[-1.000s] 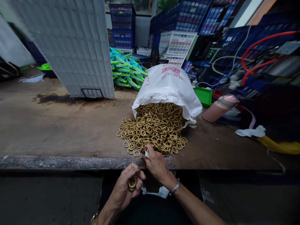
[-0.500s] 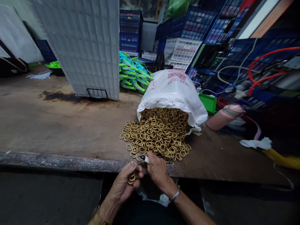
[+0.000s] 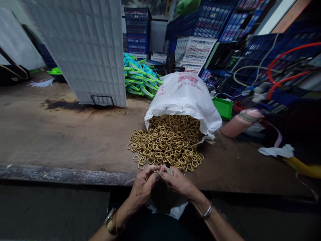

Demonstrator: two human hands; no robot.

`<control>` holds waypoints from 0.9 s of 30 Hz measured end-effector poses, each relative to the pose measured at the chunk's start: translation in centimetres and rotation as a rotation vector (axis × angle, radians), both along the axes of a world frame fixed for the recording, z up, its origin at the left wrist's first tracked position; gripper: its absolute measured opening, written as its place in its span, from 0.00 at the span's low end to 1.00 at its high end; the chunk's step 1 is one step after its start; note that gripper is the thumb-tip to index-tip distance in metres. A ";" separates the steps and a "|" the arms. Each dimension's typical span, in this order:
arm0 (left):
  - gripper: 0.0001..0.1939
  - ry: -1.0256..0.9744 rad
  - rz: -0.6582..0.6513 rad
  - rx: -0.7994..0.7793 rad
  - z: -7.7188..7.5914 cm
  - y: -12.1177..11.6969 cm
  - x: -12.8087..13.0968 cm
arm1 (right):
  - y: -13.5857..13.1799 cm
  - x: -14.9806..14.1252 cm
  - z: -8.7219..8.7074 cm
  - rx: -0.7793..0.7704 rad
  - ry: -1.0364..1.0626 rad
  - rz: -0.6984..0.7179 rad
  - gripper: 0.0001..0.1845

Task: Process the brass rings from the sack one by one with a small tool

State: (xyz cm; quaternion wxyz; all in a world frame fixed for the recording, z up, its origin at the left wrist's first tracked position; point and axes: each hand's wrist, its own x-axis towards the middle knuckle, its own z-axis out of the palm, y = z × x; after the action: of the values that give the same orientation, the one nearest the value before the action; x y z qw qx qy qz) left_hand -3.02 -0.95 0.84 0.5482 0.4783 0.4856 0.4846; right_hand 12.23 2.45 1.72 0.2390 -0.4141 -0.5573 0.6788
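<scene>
A white sack lies on its side on the brown workbench, and a heap of brass rings spills from its mouth toward me. My two hands meet at the bench's front edge, just below the heap. My left hand is closed with its fingertips pinched on brass rings. My right hand is closed too, fingertips touching the left hand's, pinching a small pale piece that I cannot name. A watch sits on my left wrist and a bracelet on my right.
A tall white grid panel stands at the back left. Green and blue bundles lie behind the sack. A green box, a pink bottle, hoses and stacked blue and white crates crowd the right.
My right hand has drawn back from the heap's edge to meet my left hand. My left hand rose and turned so its fingertips join the right's.
</scene>
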 end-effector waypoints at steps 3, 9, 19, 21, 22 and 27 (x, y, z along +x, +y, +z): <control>0.09 0.042 0.001 0.062 0.0 0.2 0.4 | -0.3 0.1 0.5 -0.136 0.075 0.005 0.15; 0.05 0.201 0.086 0.150 -0.3 0.1 1.1 | -0.2 0.0 -0.2 0.071 -0.049 -0.148 0.18; 0.15 -0.105 -0.104 -0.268 0.9 -0.4 2.0 | 0.1 0.4 -0.8 0.287 -0.237 -0.211 0.14; 0.16 -0.189 -0.146 -0.291 0.8 -0.5 1.9 | 0.1 0.4 -0.8 0.289 -0.226 -0.209 0.14; 0.15 -0.239 -0.166 -0.313 0.7 -0.5 1.8 | 0.1 0.4 -0.7 0.283 -0.216 -0.208 0.13; 0.13 -0.452 -0.204 -0.407 1.0 -0.9 1.6 | 0.0 0.3 -0.3 0.244 -0.152 -0.179 0.14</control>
State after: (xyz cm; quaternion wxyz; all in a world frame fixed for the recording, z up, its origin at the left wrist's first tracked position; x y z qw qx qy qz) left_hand -1.40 -1.84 1.87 0.7723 0.2855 0.3881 0.4140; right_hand 12.52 2.43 1.43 0.3044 -0.4800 -0.6129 0.5488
